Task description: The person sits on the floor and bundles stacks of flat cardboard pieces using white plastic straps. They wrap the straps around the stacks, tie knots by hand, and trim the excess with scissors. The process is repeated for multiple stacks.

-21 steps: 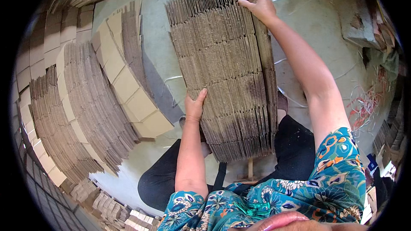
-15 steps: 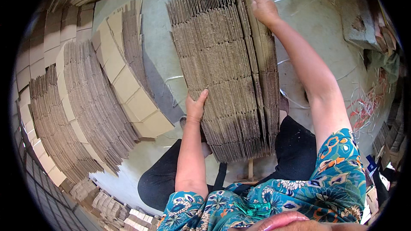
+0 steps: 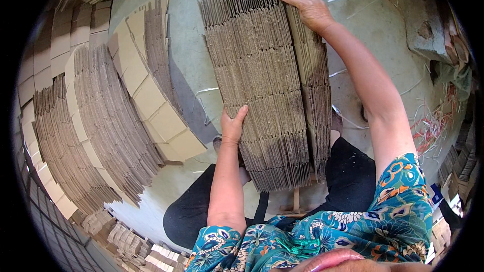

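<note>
A long bundle of folded brown cardboard sheets [image 3: 254, 85] stands on edge in front of me, between my knees. A narrow dark gap parts it from a thinner section of cardboard sheets [image 3: 316, 100] along its right side. My left hand [image 3: 233, 125] grips the bundle's left side near its lower half, thumb up over the edges; the other fingers are hidden. At the far end, my right hand [image 3: 310, 11] lies over the top of the thinner section with its fingers spread. One finger stretches left toward the main bundle's top corner.
Several fanned stacks of cardboard [image 3: 113, 116] lie on the floor to the left, with more piles [image 3: 126, 244] at the lower left. Tangled red and white strapping strips [image 3: 433, 126] lie at the right. A pale block [image 3: 424, 25] stands at the far right.
My right hand has shifted slightly down, its fingers spreading further apart. A few sheets that leaned loose in the gap now sit against the main bundle. My left hand has hardly moved.
</note>
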{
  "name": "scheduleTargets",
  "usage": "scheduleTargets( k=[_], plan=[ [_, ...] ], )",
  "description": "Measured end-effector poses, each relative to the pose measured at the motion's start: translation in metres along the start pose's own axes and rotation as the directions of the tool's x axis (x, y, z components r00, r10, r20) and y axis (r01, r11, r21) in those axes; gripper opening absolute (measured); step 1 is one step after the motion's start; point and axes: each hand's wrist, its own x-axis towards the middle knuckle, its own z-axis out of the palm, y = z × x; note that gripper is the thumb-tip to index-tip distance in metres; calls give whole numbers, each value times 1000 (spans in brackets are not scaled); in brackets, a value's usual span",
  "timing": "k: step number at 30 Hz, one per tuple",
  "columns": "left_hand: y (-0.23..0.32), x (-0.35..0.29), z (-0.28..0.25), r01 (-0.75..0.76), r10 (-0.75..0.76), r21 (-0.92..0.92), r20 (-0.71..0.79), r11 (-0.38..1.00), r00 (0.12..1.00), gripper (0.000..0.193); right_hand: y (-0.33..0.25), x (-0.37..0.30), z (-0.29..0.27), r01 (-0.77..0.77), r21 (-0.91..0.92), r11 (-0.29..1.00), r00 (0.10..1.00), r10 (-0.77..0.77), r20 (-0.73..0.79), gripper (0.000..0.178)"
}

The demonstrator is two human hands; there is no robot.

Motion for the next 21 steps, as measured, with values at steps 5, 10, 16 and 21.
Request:
scheduleTargets(
  k=[5,10,16,21],
  plan=[
    [-1,0,0,6,-5,22,-10,1000,1000,62,11,-5,16,20,150,989,990,1,-140,38],
    [-1,0,1,-31,31,6,-6,1000,1000,61,7,-7,19,-155,277,948,976,191,-107,24],
    [1,0,0,-6,6,1,6,1000,1000,60,-24,11,6,-378,191,906,921,388,-16,42],
    [-6,1,-3,6,-6,-9,17,1000,1000,59,-30,15,8,-412,174,895,908,419,-3,38]
  ],
)
